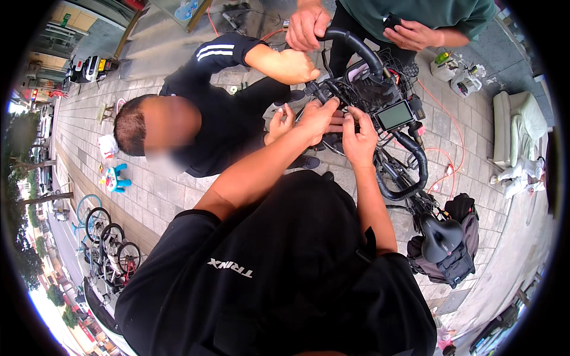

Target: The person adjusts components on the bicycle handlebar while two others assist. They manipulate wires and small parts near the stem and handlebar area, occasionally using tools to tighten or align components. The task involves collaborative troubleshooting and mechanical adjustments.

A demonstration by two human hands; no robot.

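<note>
My left hand (320, 120) and my right hand (360, 141) meet at the front of a bicycle's cockpit, fingers bent and tips close together. Both hands look pinched on something small, which the fingers hide. Just right of them is a display unit (394, 116) with a grey-green screen, beside the black drop handlebar (419, 155). Black cables (362, 95) crowd the space beyond my fingers. A crouching person's fist (295, 66) is at a black part (319, 90) near my left hand, and that person's other hand (280, 123) hovers close to my left wrist.
A standing person's hand (306, 26) rests by the bar's far end; their other hand (409, 35) holds a small black object. The black saddle (442, 238) and bags (466, 222) lie right. An orange cord (454, 133) crosses the paving. Left are a blue stool (118, 178) and parked bicycles (110, 240).
</note>
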